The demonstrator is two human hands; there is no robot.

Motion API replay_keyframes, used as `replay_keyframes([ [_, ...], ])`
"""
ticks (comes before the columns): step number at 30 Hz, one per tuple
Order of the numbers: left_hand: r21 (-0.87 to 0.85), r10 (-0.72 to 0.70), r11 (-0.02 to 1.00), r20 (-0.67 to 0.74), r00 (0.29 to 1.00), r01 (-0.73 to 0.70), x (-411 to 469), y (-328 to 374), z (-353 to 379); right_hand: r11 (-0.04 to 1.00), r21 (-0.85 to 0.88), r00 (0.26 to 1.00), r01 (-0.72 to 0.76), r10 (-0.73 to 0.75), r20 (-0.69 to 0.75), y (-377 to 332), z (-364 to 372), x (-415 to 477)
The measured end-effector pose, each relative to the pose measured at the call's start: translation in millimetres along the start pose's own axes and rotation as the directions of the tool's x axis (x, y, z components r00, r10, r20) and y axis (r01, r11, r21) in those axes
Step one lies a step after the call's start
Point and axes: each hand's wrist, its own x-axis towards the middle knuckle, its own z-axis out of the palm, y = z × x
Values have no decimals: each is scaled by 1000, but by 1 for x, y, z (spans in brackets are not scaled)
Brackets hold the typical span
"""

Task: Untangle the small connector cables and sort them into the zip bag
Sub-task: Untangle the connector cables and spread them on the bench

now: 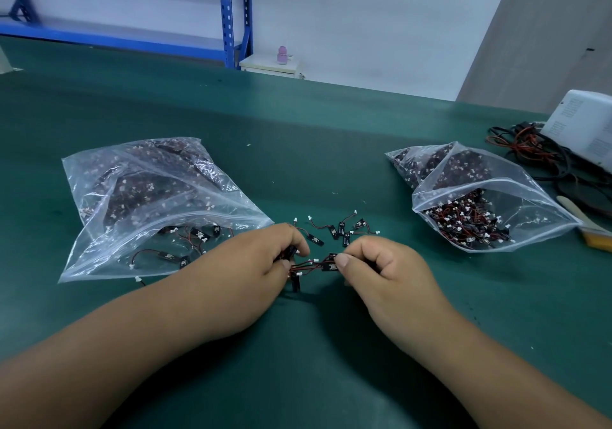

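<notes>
Head view: both forearms come in from the near edge of the bench (298,123), which has a green mat on top. The left hand (261,263) & right hand (384,269) meet mid-bench, closer to the near edge, w/ a small tangle of connector cables (311,267) stretched btwn them. Left fingers (291,234) are curled round a bunch of black connector bodies, w/ red/black leads running out to the right. Right fingers (342,261) are narrow: thumb & forefinger pinch one black connector at the tangle's right end, other fingers curled in.

Just behind the hands, loose cables (334,229) lie spread on the bench, w/ white plugs on the ends. The left zip bag (149,196) lies flat toward the left edge, zip end facing the near edge. It holds a few cables near the mouth & a dark mass further back. The right zip bag (480,203) sits toward the right edge, mouth gaping, packed w/ cables.

Far right corner: white device (583,130), w/ black & red wires (530,150) beside it. A brush (583,220) lies at the right edge, near the right zip bag. Beyond the far edge: blue rack (231,14), & a pink bottle (282,54) on a white cabinet (268,65).
</notes>
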Motion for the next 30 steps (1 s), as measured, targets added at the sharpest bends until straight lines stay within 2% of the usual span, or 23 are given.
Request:
replay_keyframes([
  [3,-13,-15,1000,-11,1000,15,1,0,1,999,-27,999,35,-34,1,0,0,0],
  [8,-182,-59,983,-106,993,39,3,-2,0,959,-260,993,112,-103,48,5,-6,3],
  [11,-210,-66,977,-115,991,41,3,-3,1,936,-322,990,139,-119,82,7,-6,2],
  [14,-214,-65,976,-104,993,41,4,-4,2,943,-297,988,151,-138,62,7,-5,1],
  [19,-338,-38,941,-31,999,25,4,-3,5,964,-209,985,167,-154,77,5,-1,0],
  [25,-235,16,972,-39,999,-25,3,-1,7,963,-204,982,177,-159,101,3,0,0],
  [30,-172,57,983,-5,998,-57,1,0,2,981,-145,990,127,-115,87,2,-8,3],
])
